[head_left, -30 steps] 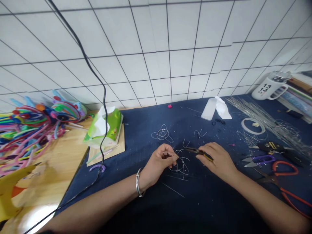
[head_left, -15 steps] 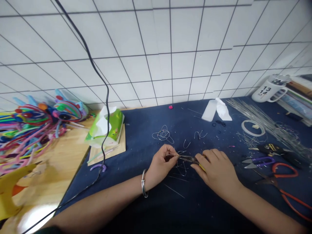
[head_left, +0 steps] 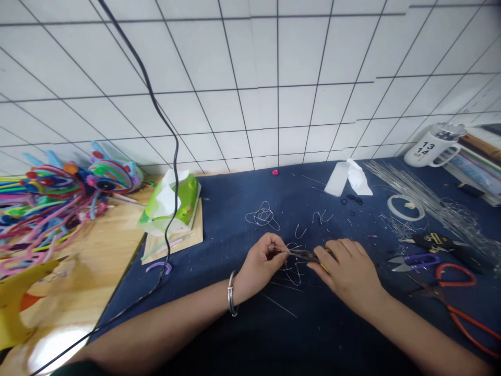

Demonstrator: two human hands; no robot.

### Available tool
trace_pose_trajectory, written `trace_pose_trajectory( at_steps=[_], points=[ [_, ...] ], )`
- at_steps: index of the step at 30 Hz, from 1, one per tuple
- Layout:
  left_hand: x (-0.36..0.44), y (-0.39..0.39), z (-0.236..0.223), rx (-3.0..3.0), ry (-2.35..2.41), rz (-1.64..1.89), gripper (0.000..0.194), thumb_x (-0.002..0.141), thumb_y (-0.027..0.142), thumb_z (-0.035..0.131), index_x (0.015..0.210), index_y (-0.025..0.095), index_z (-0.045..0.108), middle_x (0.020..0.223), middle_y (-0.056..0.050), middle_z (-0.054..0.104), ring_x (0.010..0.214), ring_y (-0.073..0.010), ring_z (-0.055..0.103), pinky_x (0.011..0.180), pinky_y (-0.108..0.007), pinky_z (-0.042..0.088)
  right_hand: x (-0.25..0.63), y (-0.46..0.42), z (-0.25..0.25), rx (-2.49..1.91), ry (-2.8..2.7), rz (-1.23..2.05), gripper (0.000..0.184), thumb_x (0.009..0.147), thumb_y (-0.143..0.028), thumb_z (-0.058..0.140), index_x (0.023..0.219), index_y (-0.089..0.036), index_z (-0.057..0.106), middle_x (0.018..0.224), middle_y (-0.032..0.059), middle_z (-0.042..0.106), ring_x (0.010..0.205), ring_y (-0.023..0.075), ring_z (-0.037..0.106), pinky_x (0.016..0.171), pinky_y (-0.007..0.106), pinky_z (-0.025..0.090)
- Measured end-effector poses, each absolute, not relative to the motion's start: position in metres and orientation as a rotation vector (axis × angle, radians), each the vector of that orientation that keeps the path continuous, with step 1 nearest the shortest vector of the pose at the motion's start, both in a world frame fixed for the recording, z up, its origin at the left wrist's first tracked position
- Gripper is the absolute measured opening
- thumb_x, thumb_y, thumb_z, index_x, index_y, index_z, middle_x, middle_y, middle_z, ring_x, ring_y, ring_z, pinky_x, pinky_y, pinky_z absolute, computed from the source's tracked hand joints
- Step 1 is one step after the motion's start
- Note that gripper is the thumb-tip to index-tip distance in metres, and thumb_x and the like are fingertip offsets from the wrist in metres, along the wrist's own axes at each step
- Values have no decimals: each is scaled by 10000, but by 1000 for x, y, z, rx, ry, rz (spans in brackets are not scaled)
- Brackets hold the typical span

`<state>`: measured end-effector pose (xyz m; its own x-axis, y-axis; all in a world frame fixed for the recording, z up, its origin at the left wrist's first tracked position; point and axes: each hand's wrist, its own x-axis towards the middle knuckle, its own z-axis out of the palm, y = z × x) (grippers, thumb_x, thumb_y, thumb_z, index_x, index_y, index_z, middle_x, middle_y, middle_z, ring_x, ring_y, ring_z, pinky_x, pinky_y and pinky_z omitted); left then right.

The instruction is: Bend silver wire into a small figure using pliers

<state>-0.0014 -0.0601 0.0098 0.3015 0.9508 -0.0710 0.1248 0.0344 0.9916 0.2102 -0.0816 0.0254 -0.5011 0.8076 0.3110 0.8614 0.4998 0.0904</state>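
Observation:
My left hand (head_left: 267,259) pinches a bent wire piece (head_left: 294,272), whose thin silver loops hang out past the fingertips over the dark blue cloth (head_left: 227,230). Wrapped round the yellow-and-black handles of needle-nose pliers (head_left: 302,255) is my right hand (head_left: 348,271). The pliers' jaws point left and reach the wire right at my left fingertips; what exactly lies between the jaws is too small to make out. Another looped wire piece (head_left: 263,215) rests behind my left hand. Several short hooked wires (head_left: 300,231) lie just beyond the pliers.
On the right are orange-handled scissors (head_left: 456,275), purple snips (head_left: 417,261), black-handled pliers (head_left: 434,241), a clear coil (head_left: 406,208), straight wires (head_left: 415,183) and a white mug (head_left: 430,149). A tissue pack (head_left: 172,203), a hanging black cable (head_left: 177,156) and a yellow glue gun (head_left: 19,297) are left.
My right hand has moved left, bringing the pliers' jaws from beside the wire onto it at my left fingertips. In the last half second both hands barely shift.

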Motion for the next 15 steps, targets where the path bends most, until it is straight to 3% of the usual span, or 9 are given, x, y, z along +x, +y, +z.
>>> trace_pose_trajectory(
  at_steps=[15],
  points=[
    [-5, -58, 9, 1372, 998, 832, 89, 794, 181, 532, 861, 165, 474, 778, -14, 559, 662, -107, 526, 601, -235, 415, 214, -78, 21, -1365, -2564, -300, 264, 831, -421, 438, 963, -217, 542, 841, 59, 536, 767, 180, 438, 674, 320, 299]
  ],
)
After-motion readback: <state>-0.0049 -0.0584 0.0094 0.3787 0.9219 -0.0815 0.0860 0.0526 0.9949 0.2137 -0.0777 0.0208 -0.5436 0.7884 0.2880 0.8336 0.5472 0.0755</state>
